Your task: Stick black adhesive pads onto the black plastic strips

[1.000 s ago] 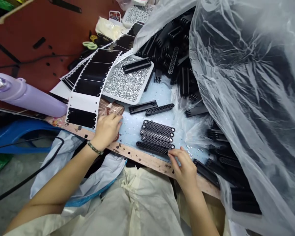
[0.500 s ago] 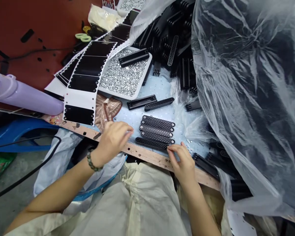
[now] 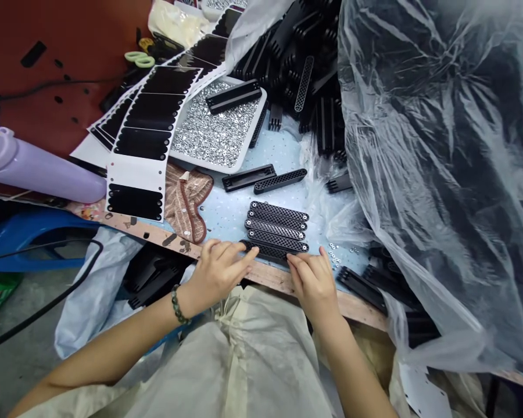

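Several black perforated grille strips [image 3: 277,227] lie side by side in a row on the pale blue table cover. My left hand [image 3: 220,271] rests at the table's wooden front edge, fingers stretched toward the left end of the nearest strip [image 3: 268,251]. My right hand [image 3: 314,283] touches that strip's right end, fingers curled over it. Two more black strips [image 3: 264,178] lie just behind the row.
A white tray of small silver screws [image 3: 213,125] holds a black part. Sheets of black stickers [image 3: 148,133] lie left, next to a lilac bottle [image 3: 43,171]. Heaped black parts fill a clear plastic bag [image 3: 440,162] on the right. Loose washers [image 3: 342,253] dot the table.
My left hand moved right from the patterned cloth to the left end of the nearest strip. My right hand slid slightly left along that strip. The view shifted down a little.
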The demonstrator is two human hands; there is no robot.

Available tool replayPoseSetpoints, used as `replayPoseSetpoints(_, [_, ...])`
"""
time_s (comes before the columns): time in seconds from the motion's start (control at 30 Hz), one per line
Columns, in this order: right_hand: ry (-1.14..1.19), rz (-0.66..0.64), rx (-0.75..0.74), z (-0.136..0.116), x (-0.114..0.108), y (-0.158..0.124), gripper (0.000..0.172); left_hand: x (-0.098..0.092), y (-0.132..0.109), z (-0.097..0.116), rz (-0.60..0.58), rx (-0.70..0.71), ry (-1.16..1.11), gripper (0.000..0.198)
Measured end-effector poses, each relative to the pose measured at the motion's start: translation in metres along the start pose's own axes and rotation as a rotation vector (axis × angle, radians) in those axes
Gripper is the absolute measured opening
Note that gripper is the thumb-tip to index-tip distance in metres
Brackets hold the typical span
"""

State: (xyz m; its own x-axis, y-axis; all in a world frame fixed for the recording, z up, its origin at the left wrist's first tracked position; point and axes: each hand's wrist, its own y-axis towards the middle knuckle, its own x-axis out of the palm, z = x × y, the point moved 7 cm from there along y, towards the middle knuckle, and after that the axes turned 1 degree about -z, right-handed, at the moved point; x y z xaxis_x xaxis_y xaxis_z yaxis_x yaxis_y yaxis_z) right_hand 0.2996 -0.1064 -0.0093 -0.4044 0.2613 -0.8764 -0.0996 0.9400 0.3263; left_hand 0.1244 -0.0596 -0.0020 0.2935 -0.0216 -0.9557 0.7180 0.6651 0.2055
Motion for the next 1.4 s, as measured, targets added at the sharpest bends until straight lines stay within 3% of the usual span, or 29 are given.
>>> replayPoseSetpoints(0.27, [-0.087, -0.038, 0.030, 0.004, -0.008, -0.001, 0.012, 0.006, -0.012, -0.024, -0.060, -0.153, -0.141, 0.041])
replayPoseSetpoints(0.57, [-0.198, -0.124, 0.036, -0.002, -0.008, 0.001, 0.016, 0.008, -0.016, -0.019, -0.029, -0.174, -0.083, 0.043])
replayPoseSetpoints(0.73, [-0.127, -0.091, 0.085, 0.005, -0.009, -0.004, 0.018, 0.004, -0.013, -0.015, 0.012, -0.119, -0.016, 0.039])
replayPoseSetpoints(0.93, [-0.270, -0.190, -0.098, -0.007, -0.009, -0.014, 0.032, 0.005, -0.010, -0.011, 0.048, -0.070, 0.021, 0.039])
replayPoseSetpoints(1.03, [-0.282, -0.229, -0.123, -0.008, -0.009, -0.011, 0.030, 0.004, -0.009, -0.010, 0.063, -0.057, 0.014, 0.038])
replayPoseSetpoints(1.17, [-0.231, -0.200, -0.109, -0.005, -0.010, -0.001, 0.020, 0.001, -0.006, -0.009, 0.091, -0.044, -0.004, 0.036])
replayPoseSetpoints(1.3, [-0.276, -0.177, -0.275, -0.011, -0.012, -0.002, 0.028, 0.001, -0.008, -0.008, 0.108, -0.050, -0.033, 0.036])
replayPoseSetpoints(1.4, [-0.234, -0.151, -0.295, -0.005, -0.013, -0.007, 0.028, 0.005, -0.012, -0.009, 0.101, -0.070, -0.060, 0.038])
